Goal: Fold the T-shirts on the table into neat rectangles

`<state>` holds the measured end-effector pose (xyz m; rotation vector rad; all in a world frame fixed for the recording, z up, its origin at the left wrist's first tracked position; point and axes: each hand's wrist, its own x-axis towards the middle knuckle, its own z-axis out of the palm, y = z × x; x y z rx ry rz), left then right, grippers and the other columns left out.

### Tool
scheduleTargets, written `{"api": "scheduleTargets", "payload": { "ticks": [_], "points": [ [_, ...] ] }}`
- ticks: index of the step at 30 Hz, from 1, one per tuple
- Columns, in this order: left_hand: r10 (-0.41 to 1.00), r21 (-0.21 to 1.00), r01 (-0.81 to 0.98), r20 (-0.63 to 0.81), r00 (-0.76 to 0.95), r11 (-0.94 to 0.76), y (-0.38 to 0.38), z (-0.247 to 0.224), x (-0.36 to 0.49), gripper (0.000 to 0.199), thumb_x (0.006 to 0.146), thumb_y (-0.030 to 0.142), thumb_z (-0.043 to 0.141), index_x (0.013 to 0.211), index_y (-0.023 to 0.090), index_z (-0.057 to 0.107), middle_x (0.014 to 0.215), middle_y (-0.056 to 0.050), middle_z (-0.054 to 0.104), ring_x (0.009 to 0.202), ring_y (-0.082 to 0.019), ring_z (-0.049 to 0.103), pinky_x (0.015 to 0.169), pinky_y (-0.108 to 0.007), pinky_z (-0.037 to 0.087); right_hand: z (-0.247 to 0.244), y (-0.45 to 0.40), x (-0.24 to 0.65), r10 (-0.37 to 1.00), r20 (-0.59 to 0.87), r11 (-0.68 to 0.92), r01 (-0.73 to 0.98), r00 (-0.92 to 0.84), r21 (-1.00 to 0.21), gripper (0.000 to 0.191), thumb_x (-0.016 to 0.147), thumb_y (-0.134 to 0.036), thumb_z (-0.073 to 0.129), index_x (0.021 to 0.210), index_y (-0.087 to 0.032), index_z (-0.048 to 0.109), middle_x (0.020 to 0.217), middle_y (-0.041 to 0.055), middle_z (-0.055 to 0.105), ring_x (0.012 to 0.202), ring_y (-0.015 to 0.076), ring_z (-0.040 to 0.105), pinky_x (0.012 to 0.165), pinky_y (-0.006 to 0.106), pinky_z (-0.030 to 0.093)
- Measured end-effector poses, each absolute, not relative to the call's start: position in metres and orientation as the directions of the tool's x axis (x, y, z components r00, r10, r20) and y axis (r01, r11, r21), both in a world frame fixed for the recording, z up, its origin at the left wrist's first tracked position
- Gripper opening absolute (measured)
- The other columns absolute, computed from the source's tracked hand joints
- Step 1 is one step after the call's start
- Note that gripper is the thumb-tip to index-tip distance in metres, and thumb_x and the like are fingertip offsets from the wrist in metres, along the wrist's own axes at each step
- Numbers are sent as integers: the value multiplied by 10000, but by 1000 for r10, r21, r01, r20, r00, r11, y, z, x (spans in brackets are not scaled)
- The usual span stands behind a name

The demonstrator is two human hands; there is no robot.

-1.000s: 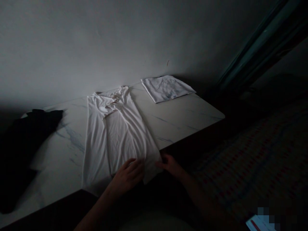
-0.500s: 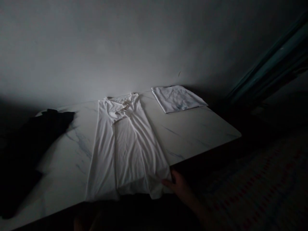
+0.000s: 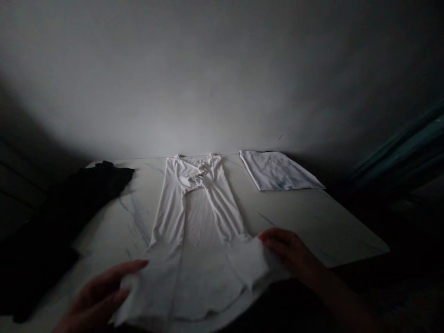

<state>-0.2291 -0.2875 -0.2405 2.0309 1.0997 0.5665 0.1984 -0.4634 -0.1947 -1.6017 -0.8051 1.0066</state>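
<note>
A long white garment of thin cloth lies lengthwise on the table. Two small strap-like ends touch the wall side, and a twisted knot of fabric sits below them. My left hand grips the near left corner of its hem, fingers closed on the cloth. At the near right corner, my right hand pinches the hem between thumb and fingers. Between both hands the near end is stretched and lifted, slightly blurred. Its exact kind of clothing I cannot make out.
A folded whitish cloth rests at the back right of the marble-patterned table. Dark clothing is heaped along the left side. A grey wall borders the far edge. The light is dim.
My left hand has come up from below and taken hold of the left hem corner. My right hand has lifted the right corner. The view has shifted, so the table appears lower and further right.
</note>
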Motion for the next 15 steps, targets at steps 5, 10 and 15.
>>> {"api": "scheduleTargets", "payload": {
  "ticks": [5,10,15],
  "points": [
    [750,981,190,-97,655,-39,-197,-157,-147,744,637,478,809,1341,310,635,1105,-75,763,1036,-309,702,888,-416,578,-156,-355,240,984,-11,12,-123,180,-992,577,682,-655,776,1056,-217,748,1083,112,758,1011,286,713,889,455,555],
    [752,939,314,-108,650,-136,-139,-188,-110,583,610,515,777,1102,202,742,856,-79,766,777,-241,707,686,-327,569,-188,-311,263,985,-66,-47,-121,157,-991,480,598,-428,912,987,-208,737,1003,76,769,973,251,725,839,370,572],
    [845,750,610,-134,518,-255,-106,-240,-99,578,754,695,525,875,174,744,501,13,562,455,-143,510,464,-245,377,-242,-282,277,926,-178,-208,56,333,-977,415,599,-506,847,830,-184,722,696,14,702,565,136,607,524,247,460]
  ]
}}
